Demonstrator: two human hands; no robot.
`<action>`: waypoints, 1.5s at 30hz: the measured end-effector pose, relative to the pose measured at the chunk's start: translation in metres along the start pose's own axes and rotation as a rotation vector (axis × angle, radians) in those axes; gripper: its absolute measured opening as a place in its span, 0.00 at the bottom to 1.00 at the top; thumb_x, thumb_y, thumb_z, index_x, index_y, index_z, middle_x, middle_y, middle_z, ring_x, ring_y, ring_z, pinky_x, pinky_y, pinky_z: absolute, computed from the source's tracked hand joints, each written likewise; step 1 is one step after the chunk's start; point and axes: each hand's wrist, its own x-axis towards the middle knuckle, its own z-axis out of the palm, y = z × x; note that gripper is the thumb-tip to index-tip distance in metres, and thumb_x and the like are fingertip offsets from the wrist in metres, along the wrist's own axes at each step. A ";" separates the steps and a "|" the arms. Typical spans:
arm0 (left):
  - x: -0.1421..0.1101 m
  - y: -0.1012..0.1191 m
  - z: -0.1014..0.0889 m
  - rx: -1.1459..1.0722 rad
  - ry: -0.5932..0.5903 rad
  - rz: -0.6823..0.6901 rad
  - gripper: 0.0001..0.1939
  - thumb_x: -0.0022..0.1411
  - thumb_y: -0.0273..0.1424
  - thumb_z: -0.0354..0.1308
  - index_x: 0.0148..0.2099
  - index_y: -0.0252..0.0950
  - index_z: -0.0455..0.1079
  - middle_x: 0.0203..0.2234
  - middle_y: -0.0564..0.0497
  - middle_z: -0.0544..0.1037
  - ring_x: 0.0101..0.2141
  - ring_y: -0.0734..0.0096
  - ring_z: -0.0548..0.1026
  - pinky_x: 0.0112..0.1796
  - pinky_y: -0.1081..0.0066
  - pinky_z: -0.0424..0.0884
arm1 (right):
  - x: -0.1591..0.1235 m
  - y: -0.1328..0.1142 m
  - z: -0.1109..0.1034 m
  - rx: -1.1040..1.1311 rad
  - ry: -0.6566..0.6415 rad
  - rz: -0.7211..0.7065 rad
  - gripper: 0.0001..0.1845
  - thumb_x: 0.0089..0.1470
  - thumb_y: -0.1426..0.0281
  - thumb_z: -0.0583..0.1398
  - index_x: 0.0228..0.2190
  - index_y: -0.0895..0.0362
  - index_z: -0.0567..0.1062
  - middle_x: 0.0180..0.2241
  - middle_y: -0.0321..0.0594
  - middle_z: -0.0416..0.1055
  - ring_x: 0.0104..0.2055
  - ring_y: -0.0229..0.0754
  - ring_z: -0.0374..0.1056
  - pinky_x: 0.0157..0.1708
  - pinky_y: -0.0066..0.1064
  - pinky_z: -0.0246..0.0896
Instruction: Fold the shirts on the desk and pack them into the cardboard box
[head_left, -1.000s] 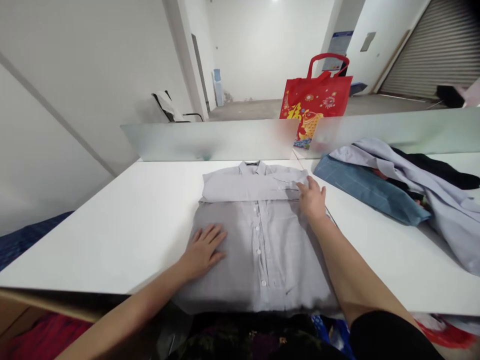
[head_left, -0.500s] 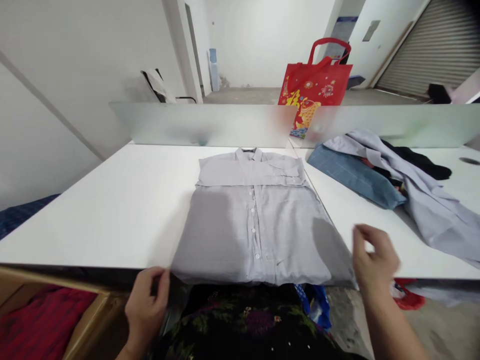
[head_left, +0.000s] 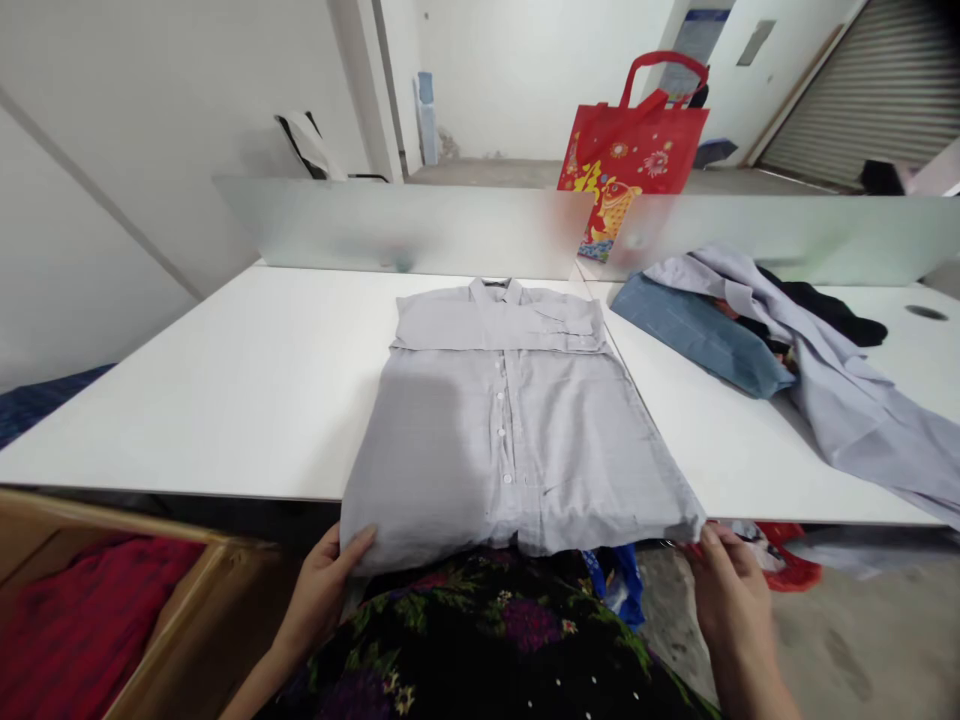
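A light grey button-up shirt [head_left: 442, 430] lies face up on the white table, its collar at the far end. The sleeves are laid flat across its chest. Its hem hangs a little over the near table edge. At the hem's left corner, my left hand [head_left: 322, 580] is closed on the cloth, thumb on top. My right hand [head_left: 727, 590] pinches the right corner of the same hem. Most of the fingers of both hands are hidden under or behind the fabric.
Blue and grey garments [head_left: 705, 330] lie heaped on the right of the white table [head_left: 262, 390]. A frosted divider [head_left: 420, 230] runs along the back, with a red gift bag [head_left: 630, 150] behind it. At lower left, a cardboard box [head_left: 195, 600] holds red cloth [head_left: 90, 620].
Both hands have left the shirt's front, drawn back toward me and closed on the two hem corners. The shirt's hem now reaches past the table edge. The view has tilted down.
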 end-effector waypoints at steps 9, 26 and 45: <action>-0.012 0.004 -0.017 0.179 -0.043 0.092 0.27 0.46 0.47 0.70 0.45 0.37 0.71 0.28 0.53 0.78 0.29 0.65 0.75 0.29 0.70 0.72 | 0.002 -0.007 -0.008 -0.013 -0.215 0.214 0.22 0.34 0.59 0.71 0.35 0.52 0.78 0.31 0.40 0.76 0.32 0.50 0.72 0.33 0.43 0.71; 0.019 0.026 0.027 1.289 0.090 1.184 0.15 0.67 0.35 0.51 0.54 0.41 0.71 0.54 0.44 0.75 0.57 0.52 0.69 0.56 0.53 0.61 | -0.044 -0.071 0.202 -0.568 -0.937 -0.295 0.15 0.50 0.67 0.59 0.42 0.54 0.74 0.27 0.34 0.73 0.28 0.40 0.68 0.33 0.32 0.61; 0.032 0.012 0.015 1.220 0.082 1.313 0.22 0.64 0.32 0.55 0.60 0.49 0.67 0.54 0.49 0.75 0.53 0.54 0.73 0.54 0.54 0.60 | -0.043 -0.041 0.247 -0.105 -0.851 0.095 0.15 0.39 0.69 0.64 0.34 0.55 0.80 0.33 0.37 0.74 0.33 0.39 0.66 0.36 0.32 0.62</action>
